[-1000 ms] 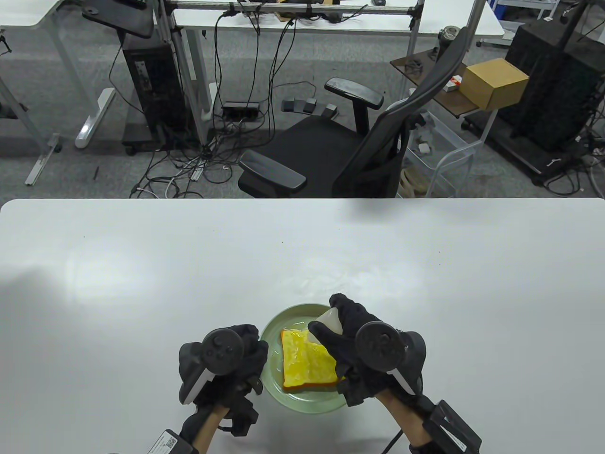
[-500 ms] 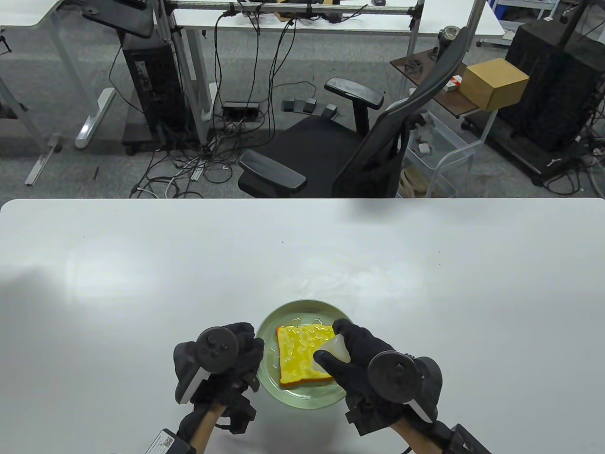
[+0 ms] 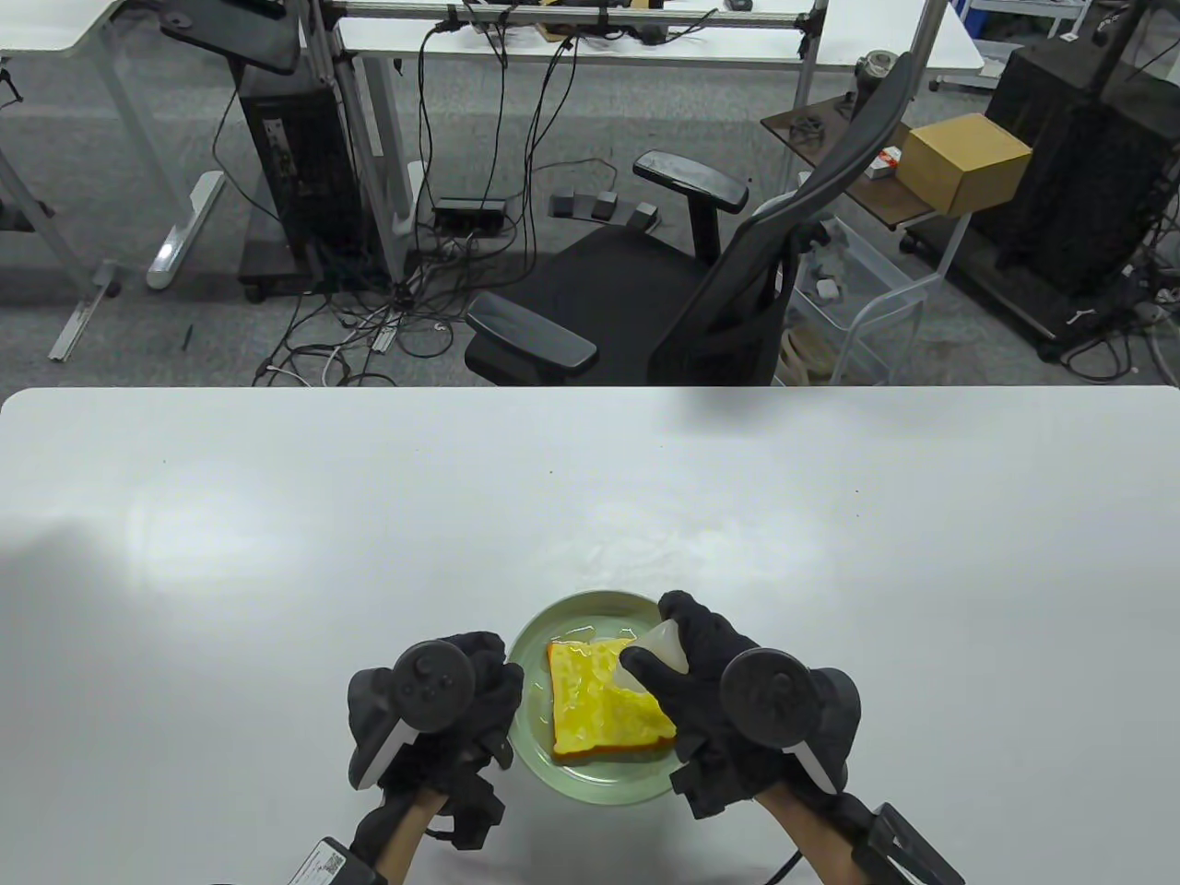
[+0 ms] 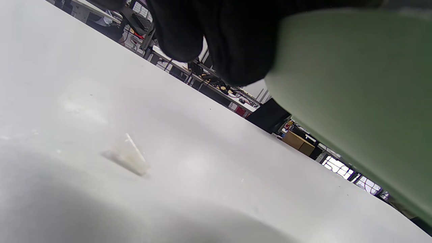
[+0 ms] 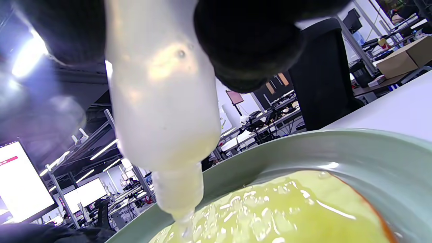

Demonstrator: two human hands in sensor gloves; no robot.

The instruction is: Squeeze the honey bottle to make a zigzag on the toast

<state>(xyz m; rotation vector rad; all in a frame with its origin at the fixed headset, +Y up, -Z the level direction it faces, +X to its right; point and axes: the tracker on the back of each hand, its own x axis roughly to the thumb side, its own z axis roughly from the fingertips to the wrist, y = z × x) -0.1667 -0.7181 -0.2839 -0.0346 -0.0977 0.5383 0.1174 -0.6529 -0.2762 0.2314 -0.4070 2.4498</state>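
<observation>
A slice of toast point(image 3: 604, 705) with a glossy yellow top lies on a pale green plate point(image 3: 590, 784) near the table's front edge. My right hand point(image 3: 701, 691) grips a translucent white honey bottle point(image 3: 656, 650) upside down over the toast's right side. In the right wrist view the bottle point(image 5: 162, 101) points down and its nozzle point(image 5: 179, 202) touches the wet, shiny toast point(image 5: 287, 216). My left hand point(image 3: 461, 701) holds the plate's left rim; in the left wrist view its fingers point(image 4: 236, 44) lie against the plate's edge point(image 4: 354, 87).
The white table point(image 3: 369, 535) stretches far and wide around the plate. A small clear smear or scrap point(image 4: 130, 158) lies on the table left of the plate. A black office chair point(image 3: 701, 286) stands beyond the far edge.
My right hand with the bottle went from the toast's far right corner down toward the near right side, then back up to mid-right. The plate and left hand shifted slightly and returned.
</observation>
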